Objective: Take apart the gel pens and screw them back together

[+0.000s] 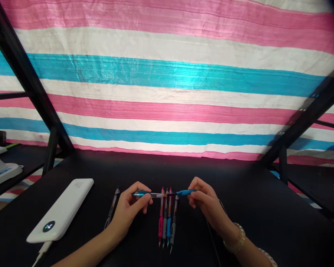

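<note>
My left hand [129,207] pinches the clear-and-blue rear barrel [141,193] of a gel pen between thumb and fingers. At the other end, my right hand [207,198] is closed on the pen's blue rubber grip section [184,192]. A thin refill [168,194] shows between the two parts, held level above the table. Below it lie several click pens side by side, among them a pink pen [160,224], a blue pen [168,226] and a grey pen [173,226]. Another grey pen [111,209] lies beside my left wrist, partly hidden by it.
A white power bank [64,207] with a lit display and a plugged-in cable [43,252] lies at the left on the black table [239,178]. Black metal posts [30,85] rise at both sides. Behind hangs a striped tarp [167,111]. White devices [2,170] stand far left.
</note>
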A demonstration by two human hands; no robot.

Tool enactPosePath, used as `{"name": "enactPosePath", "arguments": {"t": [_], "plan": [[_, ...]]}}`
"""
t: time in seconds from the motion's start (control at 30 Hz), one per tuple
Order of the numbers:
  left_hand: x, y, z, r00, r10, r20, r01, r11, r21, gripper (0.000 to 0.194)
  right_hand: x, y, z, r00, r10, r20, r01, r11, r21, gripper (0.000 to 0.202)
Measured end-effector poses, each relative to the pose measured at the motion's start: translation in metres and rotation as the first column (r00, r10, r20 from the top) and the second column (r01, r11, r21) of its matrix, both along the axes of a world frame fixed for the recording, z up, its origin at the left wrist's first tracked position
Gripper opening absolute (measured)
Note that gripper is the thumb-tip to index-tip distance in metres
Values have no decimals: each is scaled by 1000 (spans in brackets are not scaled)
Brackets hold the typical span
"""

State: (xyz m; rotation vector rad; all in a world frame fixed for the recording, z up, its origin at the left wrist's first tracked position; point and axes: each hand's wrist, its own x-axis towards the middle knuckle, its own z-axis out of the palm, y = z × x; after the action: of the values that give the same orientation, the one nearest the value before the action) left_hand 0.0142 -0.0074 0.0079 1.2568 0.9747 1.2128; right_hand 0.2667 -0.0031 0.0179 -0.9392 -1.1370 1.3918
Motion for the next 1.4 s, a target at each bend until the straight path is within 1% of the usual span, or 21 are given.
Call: {"name": "enactPosePath", "arguments": {"t": [0.13,0.3,0.37,0.57,0.73,0.87,1.1,1.23,1.4], "plan": [[1,1,1,1000,-13,-3,13,1000,-3,23,2,0,-3,1000,-15,8,15,1000,26,9],[4,1,0,994,-102,-35,100,994,-47,22,3,1,-7,999,20,48,-23,998,63,8],[4,1,-1,993,-115,-36,113,992,-53,21,4,1,-7,999,14,48,-17,998,68,8],[2,4,-2,995,-95,-5,95,994,-46,19,3,1,-2,998,-57,19,56,997,53,8],[1,2,-2,995,-92,26,94,994,-51,18,3,2,-5,997,-76,-15,76,997,24,8],[2,2,-1,994,-79,77,85,994,-71,17,5,3,-8,994,-79,-73,79,997,-6,8],[3,5,0,972,-61,225,107,974,-199,15,4,3,-7,991,-74,-108,71,997,-33,8],[4,5,0,966,-96,239,149,965,-216,15,4,3,-8,990,-63,-122,58,998,-38,8],[5,4,-1,970,-95,224,144,966,-213,16,4,4,-8,987,-71,-142,65,997,-49,8]]}}
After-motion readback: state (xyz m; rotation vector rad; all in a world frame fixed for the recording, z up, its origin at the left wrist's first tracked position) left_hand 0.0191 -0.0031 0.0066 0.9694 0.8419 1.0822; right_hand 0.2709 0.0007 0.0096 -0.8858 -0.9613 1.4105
